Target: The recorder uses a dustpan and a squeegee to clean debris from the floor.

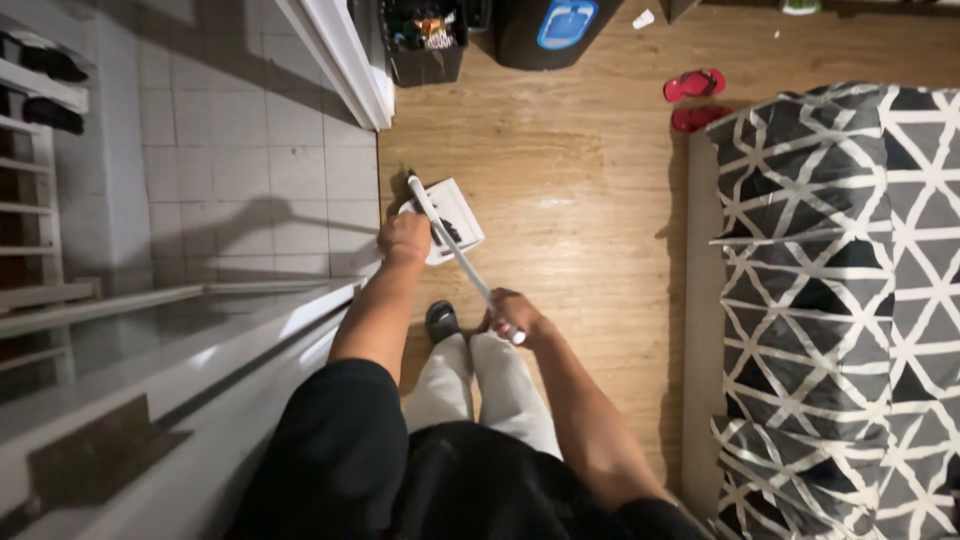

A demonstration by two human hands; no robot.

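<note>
- The left hand [404,240] has its fingers closed around the lower part of a long white handle [455,250], and the right hand [512,315] grips the same handle near its upper end.
- The handle slants down to a white flat mop head [450,215] lying on the wooden floor [570,200], just beside the edge of the grey tiles [250,150] (dark bits show on the head).
- The step in hand looks like wiping the floor near the threshold, with a slippered foot [441,321] just behind.
- The next move likely calls for a steady push with both hands, keeping the head flat.
- Red sandals [694,85] and a patterned bed [840,280] lie well apart to the right.
</note>
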